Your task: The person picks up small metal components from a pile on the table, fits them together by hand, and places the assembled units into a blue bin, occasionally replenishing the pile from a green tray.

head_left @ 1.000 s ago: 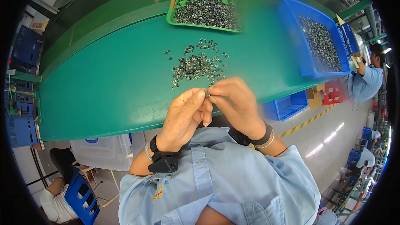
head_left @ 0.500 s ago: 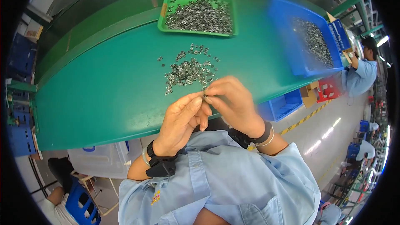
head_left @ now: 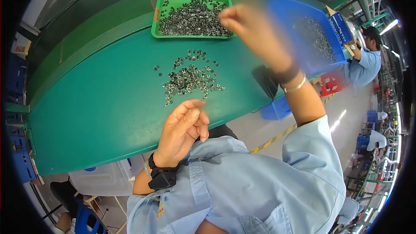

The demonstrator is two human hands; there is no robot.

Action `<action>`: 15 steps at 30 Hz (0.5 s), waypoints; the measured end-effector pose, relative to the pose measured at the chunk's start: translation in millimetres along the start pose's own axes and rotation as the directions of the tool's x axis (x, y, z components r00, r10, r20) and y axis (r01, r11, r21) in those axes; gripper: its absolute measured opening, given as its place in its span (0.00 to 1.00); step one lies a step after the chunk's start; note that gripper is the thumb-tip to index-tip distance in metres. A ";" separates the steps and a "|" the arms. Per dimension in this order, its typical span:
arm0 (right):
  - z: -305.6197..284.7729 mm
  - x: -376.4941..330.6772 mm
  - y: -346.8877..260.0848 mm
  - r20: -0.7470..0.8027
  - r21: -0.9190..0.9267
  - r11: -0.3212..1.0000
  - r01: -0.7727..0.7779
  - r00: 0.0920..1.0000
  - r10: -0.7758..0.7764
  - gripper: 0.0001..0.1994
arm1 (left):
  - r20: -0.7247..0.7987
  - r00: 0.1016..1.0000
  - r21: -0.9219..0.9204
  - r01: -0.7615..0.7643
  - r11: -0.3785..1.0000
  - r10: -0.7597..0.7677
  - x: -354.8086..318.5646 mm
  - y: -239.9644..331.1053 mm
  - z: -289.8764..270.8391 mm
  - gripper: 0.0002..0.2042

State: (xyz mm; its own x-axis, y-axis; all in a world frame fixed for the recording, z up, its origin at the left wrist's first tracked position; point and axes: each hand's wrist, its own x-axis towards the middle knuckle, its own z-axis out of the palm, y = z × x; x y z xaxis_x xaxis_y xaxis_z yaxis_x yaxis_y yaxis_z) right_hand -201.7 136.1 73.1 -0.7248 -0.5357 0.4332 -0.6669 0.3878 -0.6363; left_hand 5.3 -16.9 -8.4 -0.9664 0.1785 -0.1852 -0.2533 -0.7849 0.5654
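My right hand (head_left: pixel 247 28) reaches over the right end of a green tray (head_left: pixel 190 37), thumb and fingers drawn together; whatever they hold, if anything, is too small to make out. The tray holds a heap of small shiny metal pieces (head_left: pixel 190 19). Close to my body, my left hand (head_left: pixel 184 123) is above the table's front part, its fingers curled in and the thumb near the forefinger. Anything inside it is hidden. Just beyond that hand, a loose pile of small metal clip-like pieces (head_left: pixel 187 79) lies spread on the green table (head_left: pixel 104 99).
A blue bin (head_left: pixel 281 17) with more small metal pieces stands at the right, blurred in part. Beyond it are a blue box (head_left: pixel 340 28), a red stool (head_left: pixel 330 85) and a seated co-worker (head_left: pixel 365 63). A clear plastic box (head_left: pixel 104 177) sits below the table's front edge.
My hands were together at the near edge of the pile, fingertips touching. My right hand has parted and moved up and right to the green tray; the left has stayed near my body.
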 end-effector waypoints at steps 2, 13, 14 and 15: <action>3.3 -25.6 15.7 0.110 -0.039 0.999 -0.001 0.994 0.005 0.07 | 0.031 0.999 -0.032 0.018 0.999 -0.017 0.9 1.4 -2.0 0.11; 18.8 -53.5 20.2 0.395 -0.258 0.965 0.036 0.916 0.071 0.08 | 0.096 0.995 -0.056 0.044 0.997 -0.039 4.9 2.5 -3.6 0.10; 20.4 -52.7 20.1 0.398 -0.258 0.963 0.075 0.917 0.035 0.08 | 0.094 0.995 -0.053 0.040 0.998 -0.035 4.9 2.5 -3.3 0.10; 20.9 -52.4 20.3 0.399 -0.259 0.959 0.114 0.917 -0.001 0.08 | 0.095 0.995 -0.051 0.038 0.998 -0.033 4.7 2.3 -2.9 0.10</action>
State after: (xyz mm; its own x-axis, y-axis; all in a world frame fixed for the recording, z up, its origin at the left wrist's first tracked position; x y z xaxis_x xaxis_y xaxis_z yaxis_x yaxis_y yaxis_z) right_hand -173.7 156.4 24.1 -0.5946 -0.7912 0.1431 -0.7672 0.5050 -0.3955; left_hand 0.3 -19.6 -10.2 -0.9572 0.2603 -0.1266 -0.2877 -0.8068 0.5160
